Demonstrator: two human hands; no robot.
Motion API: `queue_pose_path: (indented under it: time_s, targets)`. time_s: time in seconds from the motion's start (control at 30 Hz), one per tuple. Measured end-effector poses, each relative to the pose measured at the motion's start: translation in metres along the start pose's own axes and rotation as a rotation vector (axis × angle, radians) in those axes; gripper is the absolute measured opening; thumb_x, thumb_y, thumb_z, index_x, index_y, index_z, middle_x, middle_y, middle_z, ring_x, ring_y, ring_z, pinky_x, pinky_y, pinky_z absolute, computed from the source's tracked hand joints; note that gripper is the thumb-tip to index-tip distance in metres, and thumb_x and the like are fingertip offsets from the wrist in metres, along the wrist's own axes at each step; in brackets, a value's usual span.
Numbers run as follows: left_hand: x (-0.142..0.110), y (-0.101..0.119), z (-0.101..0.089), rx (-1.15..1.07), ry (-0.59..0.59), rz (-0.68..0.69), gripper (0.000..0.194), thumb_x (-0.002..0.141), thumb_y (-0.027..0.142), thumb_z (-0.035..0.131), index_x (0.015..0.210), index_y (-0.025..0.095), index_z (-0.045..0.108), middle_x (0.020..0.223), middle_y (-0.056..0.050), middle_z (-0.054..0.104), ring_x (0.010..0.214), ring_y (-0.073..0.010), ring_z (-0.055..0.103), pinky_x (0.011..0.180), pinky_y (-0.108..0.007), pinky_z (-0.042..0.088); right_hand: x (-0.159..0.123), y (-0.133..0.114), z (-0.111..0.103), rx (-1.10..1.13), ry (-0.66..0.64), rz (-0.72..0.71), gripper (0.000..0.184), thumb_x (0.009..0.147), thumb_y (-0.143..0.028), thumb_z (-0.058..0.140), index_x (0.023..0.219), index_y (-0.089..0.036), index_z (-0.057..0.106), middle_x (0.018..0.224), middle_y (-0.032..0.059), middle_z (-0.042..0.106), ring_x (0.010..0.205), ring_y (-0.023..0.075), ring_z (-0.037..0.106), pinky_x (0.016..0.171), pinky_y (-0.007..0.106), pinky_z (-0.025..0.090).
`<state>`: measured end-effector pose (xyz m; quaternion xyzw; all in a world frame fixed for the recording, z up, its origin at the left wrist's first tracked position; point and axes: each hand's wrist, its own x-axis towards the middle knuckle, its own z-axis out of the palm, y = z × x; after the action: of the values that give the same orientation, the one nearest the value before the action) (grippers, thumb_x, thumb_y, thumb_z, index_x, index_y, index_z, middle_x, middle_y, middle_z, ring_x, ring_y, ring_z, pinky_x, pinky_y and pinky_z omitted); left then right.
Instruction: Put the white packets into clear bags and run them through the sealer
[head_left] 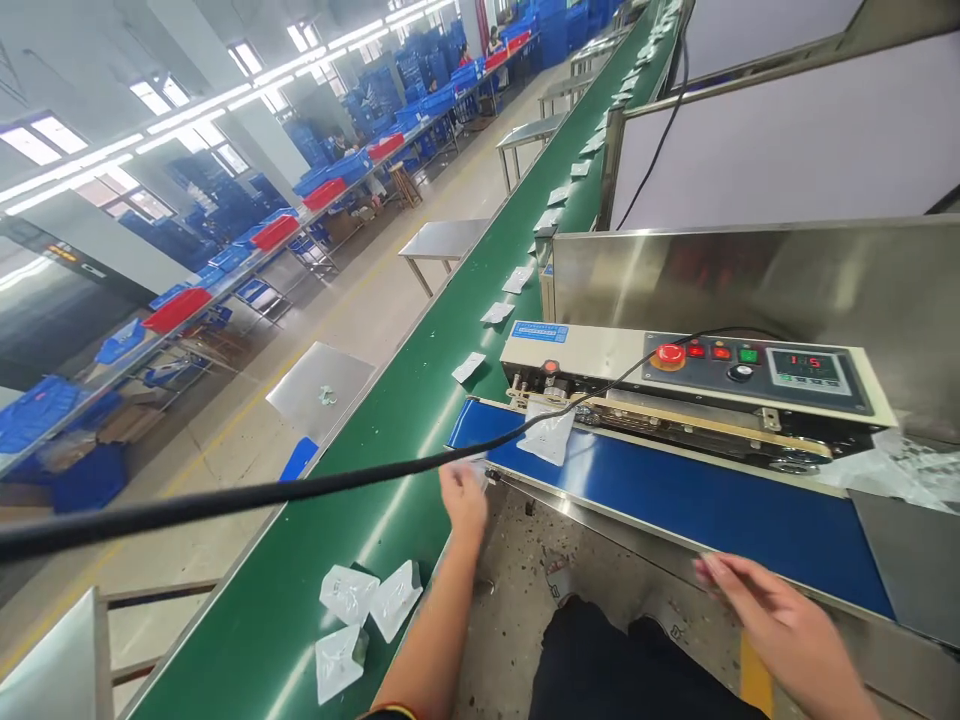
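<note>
My left hand (463,496) is at the near left end of the sealing machine's blue belt (675,510), over the edge of the green conveyor (420,400). Its fingers are closed on a whitish pouch, mostly hidden and partly blurred. A white pouch (550,436) lies on the blue belt, its top edge at the sealing machine (592,355). My right hand (780,615) hovers by the belt's front edge, fingers loosely bent and apart from the thumb, nothing visible in them. Several white pouches (351,594) lie on the green conveyor beside my left forearm.
A black cable (300,490) crosses the view in front of the belt. More pouches (497,313) line the green conveyor into the distance. Steel side tables (319,385) stand along its left. The machine's panel has a red stop button (669,355). Crumpled clear plastic (892,468) lies at its right end.
</note>
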<state>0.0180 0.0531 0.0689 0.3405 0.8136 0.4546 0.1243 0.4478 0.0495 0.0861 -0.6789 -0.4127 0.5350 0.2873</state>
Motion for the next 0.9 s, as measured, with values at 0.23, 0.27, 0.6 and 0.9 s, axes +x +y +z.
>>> queue_pose_path:
  time_s: [0.23, 0.27, 0.6, 0.9]
  targets:
    - [-0.110, 0.141, 0.091, -0.288, -0.755, 0.307, 0.044, 0.115, 0.052, 0.048, 0.116, 0.019, 0.076, 0.103, -0.009, 0.080, 0.091, -0.0226, 0.068, 0.091, -0.035, 0.060, 0.045, -0.058, 0.045, 0.098, -0.132, -0.329, 0.073, 0.080, -0.086, 0.074, 0.112, -0.022, 0.088, 0.120, 0.0162, 0.084, 0.116, 0.0409, 0.078, 0.104, 0.049, 0.065]
    - [-0.118, 0.154, 0.100, -0.304, -0.736, 0.300, 0.046, 0.114, 0.054, 0.048, 0.114, 0.019, 0.077, 0.103, -0.009, 0.079, 0.092, -0.0231, 0.068, 0.093, -0.037, 0.060, 0.050, -0.058, 0.037, 0.108, -0.122, -0.328, 0.070, 0.077, -0.085, 0.077, 0.105, -0.022, 0.088, 0.113, 0.0166, 0.084, 0.111, 0.0410, 0.079, 0.099, 0.047, 0.066]
    - [-0.194, 0.174, 0.162, -0.331, -0.852, 0.013, 0.058, 0.107, 0.062, 0.056, 0.094, 0.015, 0.086, 0.081, -0.005, 0.075, 0.077, -0.0216, 0.061, 0.072, -0.031, 0.051, 0.040, -0.021, -0.052, 0.173, 0.245, -0.048, 0.066, 0.059, -0.079, 0.082, 0.091, -0.022, 0.082, 0.081, 0.0117, 0.078, 0.078, 0.0360, 0.077, 0.062, 0.037, 0.063]
    - [-0.225, 0.216, 0.274, -0.354, -0.906, -0.169, 0.054, 0.093, 0.062, 0.072, 0.063, 0.018, 0.073, 0.060, -0.001, 0.055, 0.066, -0.0183, 0.053, 0.065, -0.030, 0.049, 0.084, 0.009, -0.133, 0.276, 0.596, 0.089, 0.054, 0.060, -0.069, 0.080, 0.082, -0.020, 0.077, 0.078, 0.0124, 0.076, 0.066, 0.0296, 0.068, 0.054, 0.036, 0.055]
